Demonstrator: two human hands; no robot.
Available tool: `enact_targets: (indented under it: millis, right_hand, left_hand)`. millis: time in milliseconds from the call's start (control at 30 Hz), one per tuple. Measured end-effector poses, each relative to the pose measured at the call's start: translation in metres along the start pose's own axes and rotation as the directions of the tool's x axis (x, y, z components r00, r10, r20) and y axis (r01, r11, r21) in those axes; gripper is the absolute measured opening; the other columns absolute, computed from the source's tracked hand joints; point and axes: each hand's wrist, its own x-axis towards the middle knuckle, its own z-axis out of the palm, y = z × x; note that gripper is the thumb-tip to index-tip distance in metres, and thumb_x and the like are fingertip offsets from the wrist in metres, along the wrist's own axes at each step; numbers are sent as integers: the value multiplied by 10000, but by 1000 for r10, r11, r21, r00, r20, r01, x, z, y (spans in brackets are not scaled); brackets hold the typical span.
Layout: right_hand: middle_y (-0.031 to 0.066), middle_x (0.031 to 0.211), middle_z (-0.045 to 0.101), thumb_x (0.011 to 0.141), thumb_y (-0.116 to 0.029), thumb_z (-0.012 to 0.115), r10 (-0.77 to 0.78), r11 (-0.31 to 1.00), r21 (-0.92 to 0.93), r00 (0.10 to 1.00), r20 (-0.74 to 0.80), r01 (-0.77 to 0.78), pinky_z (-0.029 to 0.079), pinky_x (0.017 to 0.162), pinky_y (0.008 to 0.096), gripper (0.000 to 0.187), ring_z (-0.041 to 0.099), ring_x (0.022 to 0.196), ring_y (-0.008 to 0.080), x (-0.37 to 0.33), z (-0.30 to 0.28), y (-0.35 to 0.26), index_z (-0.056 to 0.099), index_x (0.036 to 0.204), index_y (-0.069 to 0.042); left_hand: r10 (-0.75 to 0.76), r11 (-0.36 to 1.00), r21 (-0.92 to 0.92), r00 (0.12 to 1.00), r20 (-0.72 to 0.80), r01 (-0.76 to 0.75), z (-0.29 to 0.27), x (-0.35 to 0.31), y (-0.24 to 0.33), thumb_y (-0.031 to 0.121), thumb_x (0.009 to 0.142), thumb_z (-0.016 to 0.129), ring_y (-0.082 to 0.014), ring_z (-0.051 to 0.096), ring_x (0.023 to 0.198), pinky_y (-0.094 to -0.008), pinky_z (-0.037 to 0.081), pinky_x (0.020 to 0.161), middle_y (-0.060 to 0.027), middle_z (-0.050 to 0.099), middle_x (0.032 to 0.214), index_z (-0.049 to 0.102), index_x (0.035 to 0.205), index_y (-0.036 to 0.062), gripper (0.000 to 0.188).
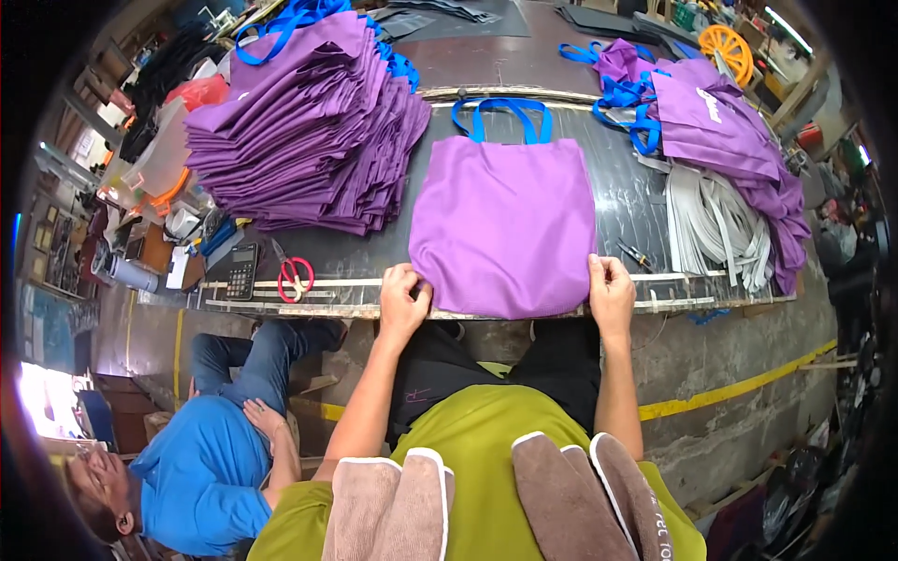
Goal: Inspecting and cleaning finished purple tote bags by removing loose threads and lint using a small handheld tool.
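The left hand (404, 297) and right hand (612, 294) pinch the lower sides of a purple bag (505, 229) lying between them on the table (360, 254); white lettering (708, 107) marks another bag (697, 136) farther right.

A glossy black tabletop (360, 260) bears a blue-handled purple fabric bag (505, 224) between the left hand (404, 299) and right hand (613, 294). Left of the left hand lie red-handled scissors (294, 269) and a black rectangular calculator (243, 271), a purple fabric stack (304, 150) beyond; past the right hand, small dark-handled snips (635, 254) and looped pale-grey strips (711, 224).
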Motion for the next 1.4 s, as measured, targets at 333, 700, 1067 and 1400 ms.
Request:
enact_targets:
  millis: [333, 700, 1067, 1400]
  right_hand:
    - [-33, 660, 484, 1188, -419, 552, 120, 986, 146, 950, -288, -80, 376, 566, 360, 527, 466, 614, 109, 26, -56, 121, 623, 832, -37]
    - [132, 1018, 699, 896, -131, 814, -354, 934, 20, 911, 211, 358, 481, 880, 424, 161, 654, 973, 364, -34, -12, 11, 704, 960, -32]
    - [2, 945, 656, 1114, -218, 530, -288, 637, 547, 826, -484, 542, 452, 655, 233, 246, 562, 732, 58, 38, -192, -194, 678, 1102, -22]
    - [-34, 721, 639, 1093, -405, 662, -79, 720, 690, 979, 189, -75, 333, 472, 243, 263, 505, 534, 64, 224, -100, -148, 723, 1080, -149]
  left_hand:
    - [-390, 915, -226, 878, -276, 335, -38, -10, -37, 123, 1088, 663, -199, 633, 811, -357, 527, 764, -102, 694, 904, 694, 1053, -4, 136]
    - [-321, 938, -196, 932, -170, 287, -41, -13, -33, 142, 1105, 689, -114, 567, 863, -295, 481, 769, -10, 651, 943, 686, 1036, -23, 179]
    - [46, 848, -373, 754, -656, -377, -242, 131, 192, 18, 1066, 685, -9, 475, 760, -202, 345, 671, 55, 614, 907, 678, 1357, 3, 292]
    - [-142, 911, -410, 972, -190, 53, -154, 308, 78, 194, 1060, 736, -62, 576, 640, -238, 456, 583, 2, 724, 882, 745, 1284, 0, 297]
